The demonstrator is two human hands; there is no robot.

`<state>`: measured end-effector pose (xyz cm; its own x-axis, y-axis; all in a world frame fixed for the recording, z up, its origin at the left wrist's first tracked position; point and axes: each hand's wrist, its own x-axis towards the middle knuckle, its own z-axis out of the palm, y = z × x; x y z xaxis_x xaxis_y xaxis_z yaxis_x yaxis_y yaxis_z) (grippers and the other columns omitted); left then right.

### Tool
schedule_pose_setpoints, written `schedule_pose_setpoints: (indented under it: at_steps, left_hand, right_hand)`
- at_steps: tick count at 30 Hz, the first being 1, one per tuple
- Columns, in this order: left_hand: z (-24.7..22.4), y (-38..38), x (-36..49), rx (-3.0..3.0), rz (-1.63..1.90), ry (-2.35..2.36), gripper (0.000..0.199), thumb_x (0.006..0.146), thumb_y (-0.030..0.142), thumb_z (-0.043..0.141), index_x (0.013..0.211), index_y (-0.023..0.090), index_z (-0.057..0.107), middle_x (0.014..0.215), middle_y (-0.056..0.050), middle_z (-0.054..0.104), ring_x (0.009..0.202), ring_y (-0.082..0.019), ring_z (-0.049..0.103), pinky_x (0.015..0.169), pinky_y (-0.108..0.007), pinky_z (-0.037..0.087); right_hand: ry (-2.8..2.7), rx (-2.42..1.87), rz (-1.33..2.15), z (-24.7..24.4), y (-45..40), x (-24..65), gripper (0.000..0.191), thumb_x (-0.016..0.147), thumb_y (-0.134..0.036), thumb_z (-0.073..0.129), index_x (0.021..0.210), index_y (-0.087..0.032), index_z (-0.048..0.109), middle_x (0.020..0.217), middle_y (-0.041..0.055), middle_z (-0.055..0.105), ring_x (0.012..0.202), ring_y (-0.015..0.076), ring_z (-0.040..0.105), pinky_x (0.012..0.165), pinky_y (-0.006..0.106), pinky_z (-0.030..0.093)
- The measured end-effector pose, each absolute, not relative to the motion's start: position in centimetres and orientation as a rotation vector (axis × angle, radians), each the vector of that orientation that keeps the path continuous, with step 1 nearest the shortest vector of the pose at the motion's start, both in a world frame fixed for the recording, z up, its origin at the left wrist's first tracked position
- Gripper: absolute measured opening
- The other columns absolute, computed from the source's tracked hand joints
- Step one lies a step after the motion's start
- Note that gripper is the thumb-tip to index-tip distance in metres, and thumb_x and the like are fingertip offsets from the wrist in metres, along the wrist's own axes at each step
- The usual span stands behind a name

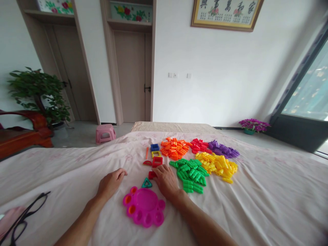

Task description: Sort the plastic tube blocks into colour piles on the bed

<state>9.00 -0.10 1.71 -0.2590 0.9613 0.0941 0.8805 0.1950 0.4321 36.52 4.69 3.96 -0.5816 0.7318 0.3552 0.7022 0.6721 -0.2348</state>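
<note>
My left hand (pixel 110 183) rests on the cloth, fingers curled in and nothing showing in them. My right hand (pixel 166 179) reaches over a small red plastic piece (pixel 152 175), its fingers closed on the piece and partly covering it. Just beyond lie a red square frame (pixel 157 161), a flat red half-round piece (pixel 147 163), a yellow frame (pixel 156 154), a blue block (pixel 154 147) and a thin orange stick (pixel 147 153). Nearer to me are a teal triangle (pixel 147 183) and a pink palette (pixel 147 200) with orange in some of its wells.
Heaps of orange (pixel 175 148), red (pixel 199 146), purple (pixel 223 149), yellow (pixel 217 165) and green (pixel 191 171) plastic pieces lie right of centre. Black glasses (pixel 28 215) lie at the left. A pink stool (pixel 105 133) stands beyond the cloth-covered surface (pixel 256 198).
</note>
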Motion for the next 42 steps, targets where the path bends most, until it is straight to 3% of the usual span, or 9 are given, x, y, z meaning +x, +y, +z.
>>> schedule_pose_setpoints:
  at_steps: [9, 18, 21, 24, 27, 35, 42]
  left_hand:
    - [1.6, -0.1, 9.1, 1.773, 0.621, 2.267, 0.032, 0.095, 0.035, 0.037, 0.1, 0.03, 0.069, 0.106, 0.003, 0.076, 0.091, -0.016, 0.068, 0.072, -0.024, 0.039]
    - [1.9, -0.2, 9.2, 1.766, 0.596, 2.288, 0.032, 0.095, 0.035, 0.038, 0.101, 0.031, 0.069, 0.104, 0.003, 0.076, 0.087, -0.017, 0.069, 0.069, -0.025, 0.038]
    - [1.8, -0.2, 9.1, 1.768, 0.604, 2.286, 0.032, 0.095, 0.036, 0.037, 0.101, 0.03, 0.069, 0.103, 0.002, 0.077, 0.086, -0.017, 0.069, 0.069, -0.025, 0.038]
    - [1.7, -0.2, 9.1, 1.781, 0.621, 2.27, 0.032, 0.095, 0.036, 0.038, 0.101, 0.03, 0.069, 0.105, 0.003, 0.076, 0.088, -0.017, 0.069, 0.07, -0.024, 0.038]
    - [1.5, -0.2, 9.0, 1.793, 0.628, 2.266, 0.032, 0.096, 0.035, 0.037, 0.101, 0.03, 0.069, 0.104, 0.002, 0.077, 0.088, -0.016, 0.069, 0.069, -0.024, 0.038]
    - [1.6, -0.2, 9.0, 1.791, 0.628, 2.268, 0.032, 0.095, 0.036, 0.038, 0.102, 0.03, 0.068, 0.107, 0.003, 0.076, 0.091, -0.016, 0.069, 0.07, -0.024, 0.038]
    - [1.6, -0.2, 9.1, 1.8, 0.615, 2.283, 0.033, 0.096, 0.036, 0.037, 0.101, 0.03, 0.069, 0.103, 0.001, 0.077, 0.089, -0.017, 0.069, 0.07, -0.025, 0.038]
  right_hand:
    - [-2.449, -1.169, 0.142, 3.5, 5.0, 36.8, 0.027, 0.095, -0.034, 0.057, 0.12, -0.028, 0.063, 0.114, 0.0037, 0.067, 0.11, 0.0236, 0.054, 0.098, 0.035, 0.04]
    - [-2.346, -1.105, 0.054, 3.5, 4.0, 36.9, 0.032, 0.094, -0.028, 0.057, 0.126, -0.026, 0.059, 0.122, 0.0054, 0.063, 0.113, 0.0235, 0.051, 0.097, 0.036, 0.038]
    - [-2.35, -1.018, 0.072, 4.0, 3.2, 37.3, 0.019, 0.098, -0.028, 0.05, 0.107, -0.024, 0.066, 0.105, 0.0048, 0.066, 0.1, 0.0201, 0.055, 0.09, 0.033, 0.04]
    - [-2.443, -0.928, 0.112, 4.3, 2.3, 37.6, 0.026, 0.099, -0.03, 0.049, 0.081, -0.021, 0.065, 0.083, 0.0027, 0.065, 0.083, 0.0165, 0.057, 0.08, 0.03, 0.04]
    - [-2.473, -0.927, 0.112, 4.4, 1.6, 37.5, 0.025, 0.094, -0.034, 0.056, 0.075, -0.02, 0.063, 0.079, 0.002, 0.064, 0.08, 0.0159, 0.058, 0.075, 0.029, 0.04]
    - [-2.287, -1.243, 0.091, 4.5, 1.9, 37.7, 0.016, 0.09, -0.038, 0.059, 0.09, -0.022, 0.063, 0.094, 0.004, 0.067, 0.091, 0.0192, 0.061, 0.076, 0.028, 0.041]
    - [-2.311, -1.534, 0.163, 4.9, 2.3, 37.6, 0.048, 0.09, -0.054, 0.055, 0.126, -0.022, 0.052, 0.111, 0.0088, 0.069, 0.101, 0.0262, 0.065, 0.076, 0.033, 0.045]
